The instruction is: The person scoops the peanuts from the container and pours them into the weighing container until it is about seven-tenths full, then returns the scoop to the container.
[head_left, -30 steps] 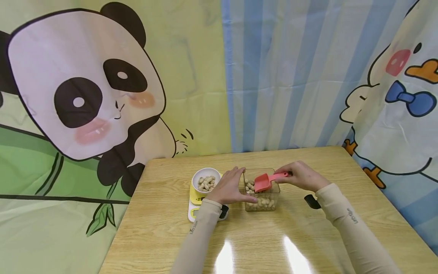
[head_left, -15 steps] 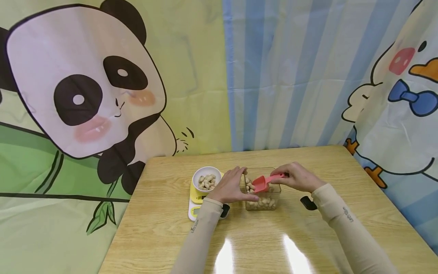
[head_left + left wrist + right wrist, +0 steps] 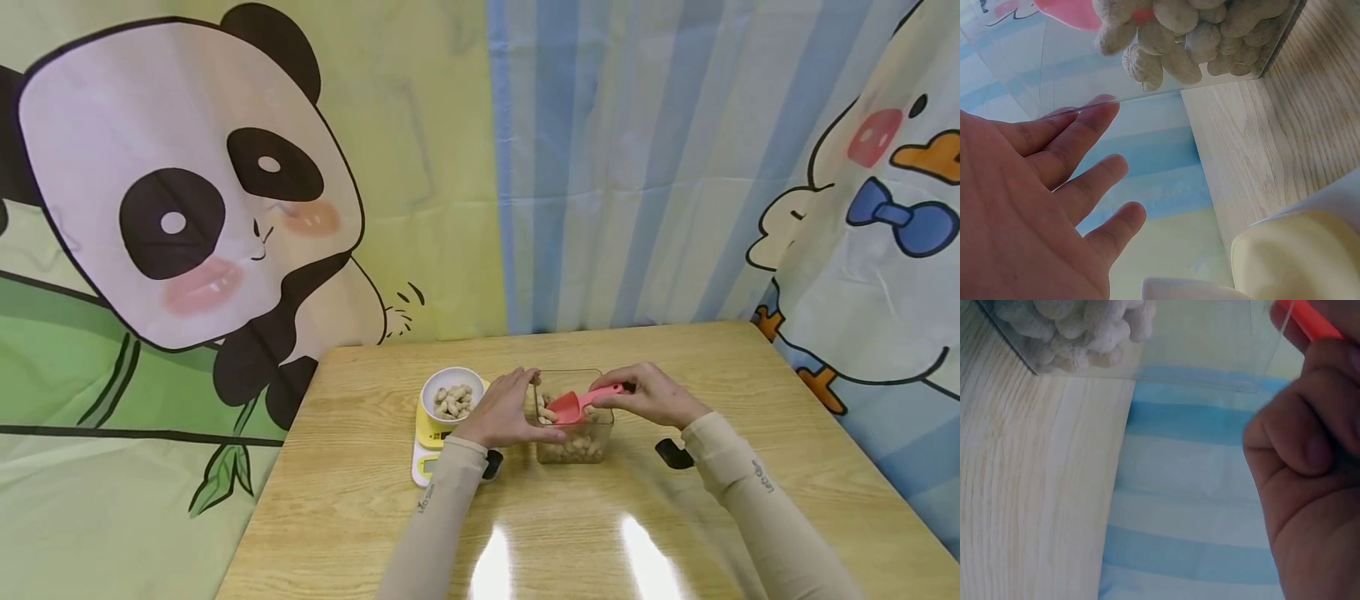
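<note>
A clear plastic container point(image 3: 573, 452) of unshelled peanuts point(image 3: 1175, 37) stands on the wooden table. My left hand point(image 3: 504, 410) is at its left side, fingers extended, with two fingertips against the wall in the left wrist view and the thumb by the front. My right hand point(image 3: 654, 395) grips the handle of a red scoop point(image 3: 567, 408) above the container's right side. The scoop's head dips inside the container, tilted down to the left among the peanuts. In the right wrist view the right hand's point(image 3: 1310, 437) fingers curl round the handle; the scoop's head is out of that view.
Left of the container, a white bowl point(image 3: 453, 377) of peanuts rests on a yellow and white kitchen scale point(image 3: 420, 468), partly covered by my left hand and wrist. A cartoon-printed curtain point(image 3: 420, 167) hangs behind the wooden table point(image 3: 352, 517).
The scoop has moved slightly left and lower into the peanuts, its head tilting further. My right hand has followed it. The left hand stays by the container.
</note>
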{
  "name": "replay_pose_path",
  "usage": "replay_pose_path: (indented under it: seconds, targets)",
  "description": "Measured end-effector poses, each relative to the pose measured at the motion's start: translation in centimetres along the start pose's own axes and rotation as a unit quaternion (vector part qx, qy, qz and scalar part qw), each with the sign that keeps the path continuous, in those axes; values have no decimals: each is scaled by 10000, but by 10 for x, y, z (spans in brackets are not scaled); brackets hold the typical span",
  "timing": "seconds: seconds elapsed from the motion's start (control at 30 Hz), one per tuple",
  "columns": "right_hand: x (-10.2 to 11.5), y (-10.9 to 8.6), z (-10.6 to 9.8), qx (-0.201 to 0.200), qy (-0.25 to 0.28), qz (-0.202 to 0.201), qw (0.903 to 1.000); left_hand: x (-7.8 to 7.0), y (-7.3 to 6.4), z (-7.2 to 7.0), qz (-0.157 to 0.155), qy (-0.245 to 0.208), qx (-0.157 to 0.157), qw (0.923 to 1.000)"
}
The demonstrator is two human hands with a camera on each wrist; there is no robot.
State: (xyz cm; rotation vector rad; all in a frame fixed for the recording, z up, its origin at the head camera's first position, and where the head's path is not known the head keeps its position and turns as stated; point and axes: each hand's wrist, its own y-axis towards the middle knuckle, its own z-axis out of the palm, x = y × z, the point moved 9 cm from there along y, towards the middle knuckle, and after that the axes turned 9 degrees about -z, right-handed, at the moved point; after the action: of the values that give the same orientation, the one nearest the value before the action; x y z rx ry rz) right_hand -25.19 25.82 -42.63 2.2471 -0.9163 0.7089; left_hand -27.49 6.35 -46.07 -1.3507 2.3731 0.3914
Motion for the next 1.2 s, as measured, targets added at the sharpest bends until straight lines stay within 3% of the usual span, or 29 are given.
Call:
replay_pose_path:
  seconds: [0.4,0.67,1.2]
  targets:
    - [-13,-5,13,-373,833,411,9950,3,0,2,-103,-147,69,9998]
    - [-21,-18,7,-771,848,656,9912,4,0,2,-125,-159,55,9998]
    - [-34,-27,6,-1188,1133,698,9840,3,-1,1,-88,-79,16,9999]
